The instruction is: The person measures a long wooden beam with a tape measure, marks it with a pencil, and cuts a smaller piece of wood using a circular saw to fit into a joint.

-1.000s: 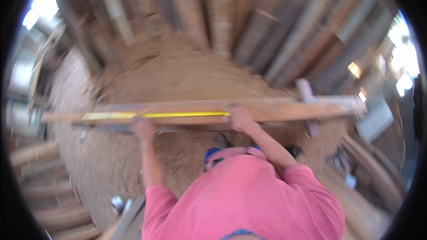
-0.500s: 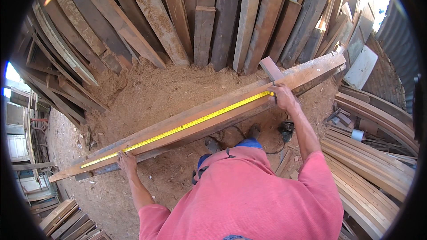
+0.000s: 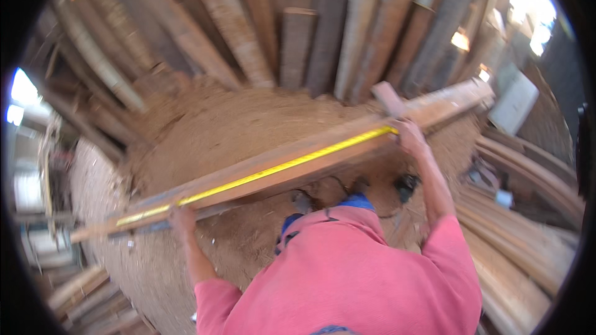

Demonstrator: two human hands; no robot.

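A long wooden beam point(image 3: 248, 193) lies slantwise in front of me, its right end farther away. Along its top runs the extended yellow blade of a tape measure point(image 3: 285, 165). My right hand point(image 3: 410, 136) is closed around the blade's right end; which part of the tape measure is inside the fingers is hidden. My left hand point(image 3: 182, 218) is at the beam's near edge, its fingers closed on the blade, though motion smears them. Left of that hand the blade continues toward the beam's left end. A short wood block point(image 3: 388, 98) lies across the beam just beyond my right hand.
Upright planks point(image 3: 298, 49) lean in a row along the far side, above sawdust ground point(image 3: 230, 118). Stacked boards point(image 3: 515, 242) fill the right, with more timber point(image 3: 87, 298) at lower left. A dark power tool point(image 3: 406, 186) sits on the ground near my feet.
The whole view has shifted and blurred, with the scene moving slightly right. Both hands keep their places on the tape measure and beam.
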